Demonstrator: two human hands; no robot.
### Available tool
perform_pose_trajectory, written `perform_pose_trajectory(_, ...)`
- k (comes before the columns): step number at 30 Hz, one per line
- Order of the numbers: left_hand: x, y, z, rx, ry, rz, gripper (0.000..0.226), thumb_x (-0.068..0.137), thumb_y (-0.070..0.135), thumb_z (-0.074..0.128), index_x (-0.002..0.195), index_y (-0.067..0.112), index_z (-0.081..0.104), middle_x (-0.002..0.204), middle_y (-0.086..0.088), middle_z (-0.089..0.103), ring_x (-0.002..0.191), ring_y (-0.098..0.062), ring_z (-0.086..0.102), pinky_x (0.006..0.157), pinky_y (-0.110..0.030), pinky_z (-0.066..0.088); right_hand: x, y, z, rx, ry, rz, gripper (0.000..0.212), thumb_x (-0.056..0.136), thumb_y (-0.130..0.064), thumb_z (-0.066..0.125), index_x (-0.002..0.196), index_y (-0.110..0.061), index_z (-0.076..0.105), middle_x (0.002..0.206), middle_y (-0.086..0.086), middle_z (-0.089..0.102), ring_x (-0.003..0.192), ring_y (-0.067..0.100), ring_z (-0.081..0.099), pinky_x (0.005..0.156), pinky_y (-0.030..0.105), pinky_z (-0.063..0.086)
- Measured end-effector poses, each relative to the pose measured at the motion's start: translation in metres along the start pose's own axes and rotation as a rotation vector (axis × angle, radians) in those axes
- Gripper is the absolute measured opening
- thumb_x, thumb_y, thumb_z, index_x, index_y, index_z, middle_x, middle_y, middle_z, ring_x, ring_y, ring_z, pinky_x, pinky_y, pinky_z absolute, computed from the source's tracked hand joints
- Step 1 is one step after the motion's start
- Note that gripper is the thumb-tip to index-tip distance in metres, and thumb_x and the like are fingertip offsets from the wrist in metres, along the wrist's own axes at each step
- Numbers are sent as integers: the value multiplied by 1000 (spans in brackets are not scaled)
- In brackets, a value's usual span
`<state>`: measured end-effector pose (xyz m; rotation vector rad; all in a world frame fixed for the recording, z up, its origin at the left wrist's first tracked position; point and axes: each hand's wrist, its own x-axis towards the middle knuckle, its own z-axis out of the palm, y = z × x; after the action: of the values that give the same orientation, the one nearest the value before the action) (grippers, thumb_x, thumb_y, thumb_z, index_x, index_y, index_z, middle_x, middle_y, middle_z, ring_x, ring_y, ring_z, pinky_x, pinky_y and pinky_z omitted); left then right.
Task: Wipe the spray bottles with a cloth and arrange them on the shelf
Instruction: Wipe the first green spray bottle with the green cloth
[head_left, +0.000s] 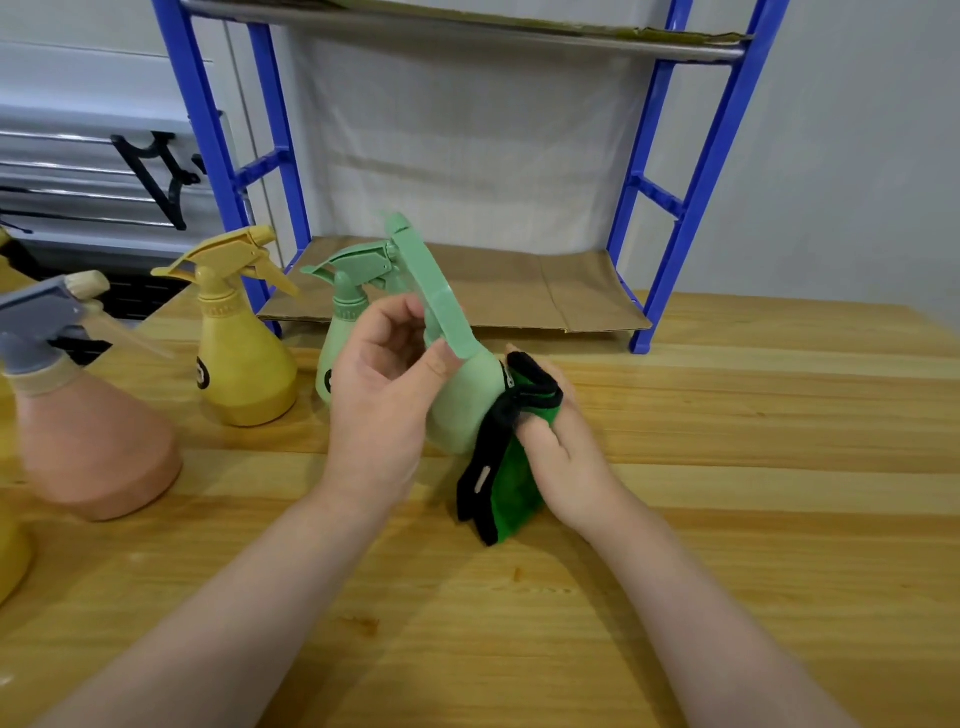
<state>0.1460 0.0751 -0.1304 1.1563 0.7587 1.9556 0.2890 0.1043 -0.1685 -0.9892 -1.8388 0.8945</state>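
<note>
The left hand (382, 395) grips a pale green spray bottle (457, 400) near its neck, tilted above the bench (727, 519), while the right hand (550, 431) holds a green, black-edged cloth (506, 467) against the bottle's round body — the wiping step, by my judgement. Next it likely wants turning to reach unwiped sides, then standing on the shelf (519, 291) behind. The bottle looks matte and smooth — trigger head pointing away.

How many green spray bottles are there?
2: one green plastic spray bottle held between both hands, another green spray bottle standing behind it on the wooden table. None seem hidden.
</note>
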Motion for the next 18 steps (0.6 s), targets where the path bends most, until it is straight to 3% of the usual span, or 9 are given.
perform_pose_trajectory(3, -6, -6, 3, 63, -55, -26, 23, 79, 6, 69, 99, 13, 61, 99, -6, 67, 94, -14, 62, 84, -26, 51, 3, 2, 2, 187, 141, 17, 60, 85, -28, 52, 143, -17, 41, 128, -1, 59, 120, 4, 54, 107, 27, 42)
perform_pose_trajectory(7, -14, -8, 8, 85, -113, -48, 22, 82, 8, 67, 103, 6, 62, 99, 3, 74, 97, -10, 66, 85, -22, 50, 8, -2, -3, 444, 355, -1, 49, 88, -8, 68, 129, -18, 43, 120, 1, 60, 103, -2, 62, 88, 19, 50)
perform_pose_trajectory(9, -17, -8, 11, 125, -128, -33, 21, 85, 9, 64, 106, 4, 63, 103, 3, 74, 100, -11, 66, 88, -23, 51, 10, -1, -4, 437, 395, -15, 36, 88, -12, 70, 116, -23, 51, 116, 1, 63, 104, 0, 63, 87, 20, 50)
perform_pose_trajectory(12, -19, -5, 13, 160, -160, -7, 21, 90, 10, 61, 109, 4, 65, 108, 0, 73, 106, -15, 66, 91, -24, 50, 6, -1, 0, 266, 300, -79, 24, 90, -41, 55, 111, -33, 64, 124, 4, 62, 117, 9, 58, 99, 26, 45)
perform_pose_trajectory(15, -18, -4, 12, 208, -175, -25, 24, 91, 13, 58, 113, 6, 66, 112, -4, 72, 110, -19, 65, 94, -28, 50, -1, -7, 4, 327, 158, -112, 26, 97, -37, 43, 112, -27, 63, 105, -13, 70, 102, 3, 62, 88, 20, 47)
perform_pose_trajectory(18, -17, -3, 12, 206, -155, -58, 22, 91, 8, 58, 111, 9, 68, 111, -3, 73, 109, -13, 66, 91, -22, 50, -8, -10, 4, 255, 64, -209, 34, 99, -32, 41, 123, -14, 57, 105, -7, 67, 100, 5, 61, 86, 21, 47)
